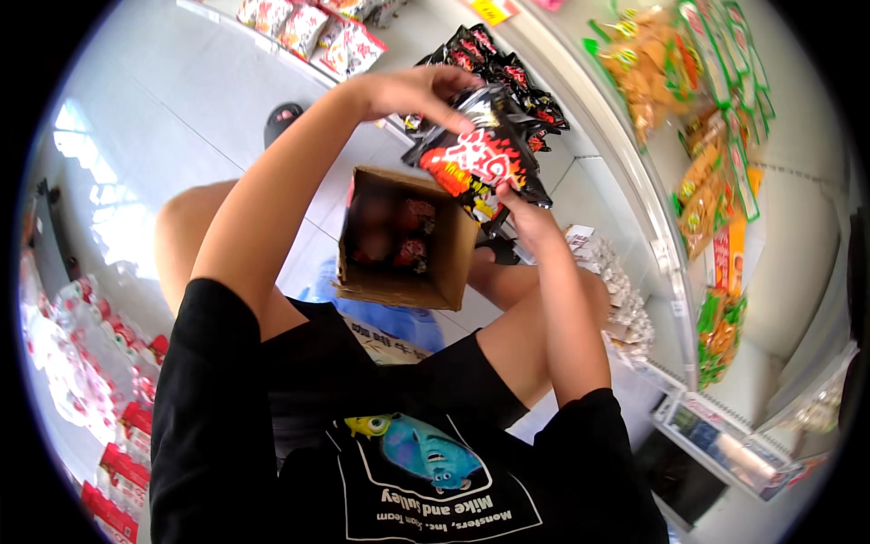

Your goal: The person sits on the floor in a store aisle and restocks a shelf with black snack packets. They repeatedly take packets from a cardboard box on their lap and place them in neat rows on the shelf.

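Note:
A black plastic snack packet (486,160) with red and white printing is held above and just right of an open cardboard box (445,282). My left hand (428,98) grips its upper left part, thumb across the front and other fingers partly hidden behind. At the packet's lower right edge, my right hand (530,217) pinches it with the thumb on the front. Between my knees, the box holds several dark packets with red printing (411,255) deep inside. More black packets (476,54) lie piled on the low shelf beyond my left hand.
White and red packets (312,30) sit on the low shelf at the upper left. To the right, a shelf edge (652,211) curves past bagged brown snacks (646,75). Silvery packets (618,292) are heaped beside my right knee. Bottles with red caps (88,340) stand at left.

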